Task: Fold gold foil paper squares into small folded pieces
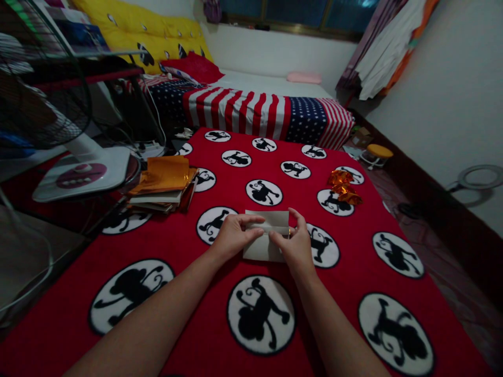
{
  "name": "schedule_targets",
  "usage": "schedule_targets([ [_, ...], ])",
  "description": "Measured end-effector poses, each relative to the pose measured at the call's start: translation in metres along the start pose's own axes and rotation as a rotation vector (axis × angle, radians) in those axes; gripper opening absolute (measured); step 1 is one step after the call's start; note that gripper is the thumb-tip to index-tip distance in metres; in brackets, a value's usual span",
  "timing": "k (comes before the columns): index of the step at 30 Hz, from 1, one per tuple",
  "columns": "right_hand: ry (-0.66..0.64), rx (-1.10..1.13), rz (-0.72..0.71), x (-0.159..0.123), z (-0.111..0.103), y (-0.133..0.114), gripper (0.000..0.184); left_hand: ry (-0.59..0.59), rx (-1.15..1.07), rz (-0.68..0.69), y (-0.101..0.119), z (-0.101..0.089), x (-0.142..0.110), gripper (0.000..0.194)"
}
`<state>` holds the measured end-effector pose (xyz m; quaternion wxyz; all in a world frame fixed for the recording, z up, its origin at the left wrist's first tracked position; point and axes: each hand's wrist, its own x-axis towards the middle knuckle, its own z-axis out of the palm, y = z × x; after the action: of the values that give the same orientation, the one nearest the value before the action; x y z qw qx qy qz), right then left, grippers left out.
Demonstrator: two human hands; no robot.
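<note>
A pale sheet of paper with a raised crosswise fold lies in front of me on the red cloth. My left hand is closed on its left side, thumb and fingertips pressed at the fold. On the opposite side my right hand pinches the same fold, thumb near the middle and index finger bent behind the edge. Both thumbs are close together. A thin gold glint shows beside the right fingers. Part of the paper is hidden by my fingers.
A stack of orange and pale paper sheets lies to the left, near a standing fan. Shiny orange folded foil pieces rest on the right of the red monkey-patterned cloth. Beyond are a bed and a yellow stool.
</note>
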<state>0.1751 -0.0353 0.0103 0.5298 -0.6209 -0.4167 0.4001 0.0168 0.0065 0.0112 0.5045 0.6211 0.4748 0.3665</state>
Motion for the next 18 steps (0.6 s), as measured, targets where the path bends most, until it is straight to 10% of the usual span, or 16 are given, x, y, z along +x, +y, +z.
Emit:
schedule_targets([
  [18, -0.021, 0.001, -0.025, 0.01, -0.02, 0.004, 0.067, -0.061, -0.068, -0.013, -0.003, -0.018, 0.006, 0.041],
])
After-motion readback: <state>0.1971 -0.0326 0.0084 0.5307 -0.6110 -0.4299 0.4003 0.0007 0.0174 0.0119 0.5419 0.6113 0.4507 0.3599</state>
